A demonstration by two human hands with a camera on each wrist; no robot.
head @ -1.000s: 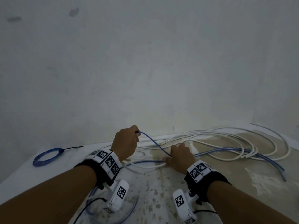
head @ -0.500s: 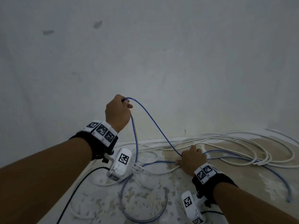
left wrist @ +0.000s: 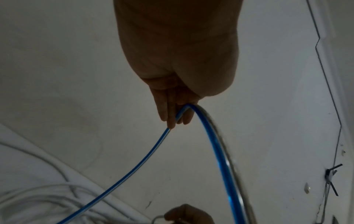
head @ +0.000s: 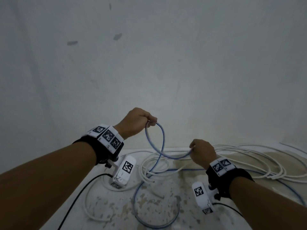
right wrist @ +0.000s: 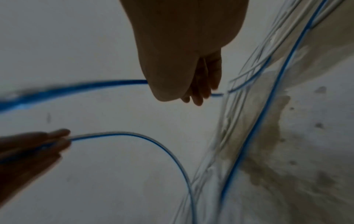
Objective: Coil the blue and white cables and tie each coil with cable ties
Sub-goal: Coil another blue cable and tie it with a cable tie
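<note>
On the stained floor, my left hand and right hand pinch the blue cable, which I think could snag on the white cable.

A dim, scuffed white wall meets a stained, blotchy floor.

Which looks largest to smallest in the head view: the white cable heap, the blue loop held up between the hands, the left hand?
1. white cable heap, spread along the floor by the wall.
2. blue loop, hanging from the left hand.
3. left hand.
Nearness to the camera inflates the loop and hand.
</note>
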